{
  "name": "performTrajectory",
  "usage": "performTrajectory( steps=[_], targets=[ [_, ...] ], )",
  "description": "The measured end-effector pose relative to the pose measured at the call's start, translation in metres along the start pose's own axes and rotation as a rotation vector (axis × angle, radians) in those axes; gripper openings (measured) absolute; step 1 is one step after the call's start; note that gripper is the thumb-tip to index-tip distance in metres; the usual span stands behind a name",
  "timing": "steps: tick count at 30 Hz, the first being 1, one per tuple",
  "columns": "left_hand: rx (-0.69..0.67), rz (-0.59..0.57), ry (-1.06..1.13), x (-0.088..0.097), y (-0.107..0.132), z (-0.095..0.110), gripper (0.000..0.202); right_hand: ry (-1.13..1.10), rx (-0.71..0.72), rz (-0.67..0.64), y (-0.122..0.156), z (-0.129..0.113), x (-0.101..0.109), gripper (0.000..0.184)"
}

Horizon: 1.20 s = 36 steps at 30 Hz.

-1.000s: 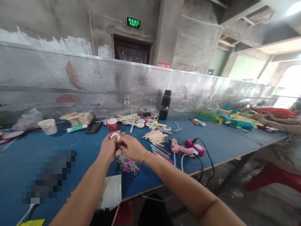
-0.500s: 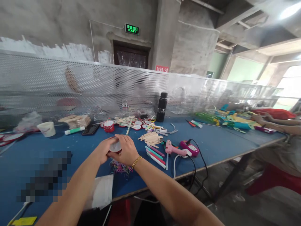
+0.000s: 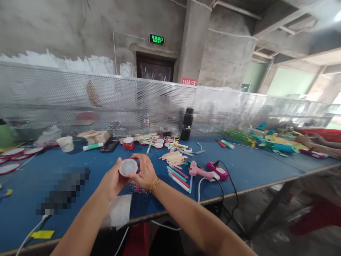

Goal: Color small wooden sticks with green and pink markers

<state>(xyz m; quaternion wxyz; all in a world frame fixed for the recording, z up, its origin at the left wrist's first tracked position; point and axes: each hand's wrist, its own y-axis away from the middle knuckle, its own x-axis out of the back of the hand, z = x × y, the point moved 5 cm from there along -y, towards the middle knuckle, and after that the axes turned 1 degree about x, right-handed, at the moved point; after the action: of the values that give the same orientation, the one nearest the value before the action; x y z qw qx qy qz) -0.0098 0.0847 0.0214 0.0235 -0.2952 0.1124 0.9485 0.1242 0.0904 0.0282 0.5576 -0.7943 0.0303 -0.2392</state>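
Between my two hands is a small shallow cup with a red rim and a white inside (image 3: 129,166), its opening turned toward me. My left hand (image 3: 111,180) closes on it from the left and below, thumb along the rim. From the right, my right hand (image 3: 146,174) grips the same cup, its thumb at the near rim and its fingers behind. Beneath the hands lies a tangle of coloured threads (image 3: 139,189), partly covered. A white sheet (image 3: 121,211) rests at the table edge under my left wrist.
Wooden sticks (image 3: 173,157), coloured glue sticks or pens (image 3: 178,177) and a pink glue gun (image 3: 201,171) with cables lie to the right. Behind stand a red cup (image 3: 128,143), a black bottle (image 3: 188,124) and a paper cup (image 3: 65,144). A co-worker's arm (image 3: 323,145) shows far right.
The cup is tilted more toward me, so its white inside shows fully. My left hand has opened out somewhat lower around it. The camera view has swung slightly left.
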Motion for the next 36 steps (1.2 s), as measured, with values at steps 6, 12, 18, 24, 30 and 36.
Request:
performTrajectory(
  steps=[6, 12, 18, 24, 30, 36],
  targets=[
    [0.039, -0.022, -0.006, 0.001, 0.003, -0.012, 0.042, 0.052, -0.001, -0.069, 0.0, 0.005, -0.004, 0.09],
    [0.032, -0.045, -0.042, -0.004, 0.004, -0.025, 0.036, 0.124, 0.105, -0.2, 0.003, -0.005, -0.016, 0.095],
    [-0.059, 0.05, 0.019, 0.001, 0.0, -0.024, 0.032, 0.106, 0.202, -0.172, 0.006, -0.017, -0.011, 0.073],
    [-0.035, 0.045, 0.037, 0.001, 0.004, -0.028, 0.033, 0.118, 0.17, -0.146, 0.011, -0.016, -0.009, 0.066],
    [-0.017, 0.061, 0.046, 0.006, 0.002, -0.032, 0.032, 0.14, 0.161, -0.143, 0.014, -0.013, -0.01, 0.065],
    [-0.033, 0.069, 0.049, 0.011, -0.002, -0.036, 0.026, 0.128, 0.14, -0.167, 0.015, -0.015, -0.011, 0.062]
  ],
)
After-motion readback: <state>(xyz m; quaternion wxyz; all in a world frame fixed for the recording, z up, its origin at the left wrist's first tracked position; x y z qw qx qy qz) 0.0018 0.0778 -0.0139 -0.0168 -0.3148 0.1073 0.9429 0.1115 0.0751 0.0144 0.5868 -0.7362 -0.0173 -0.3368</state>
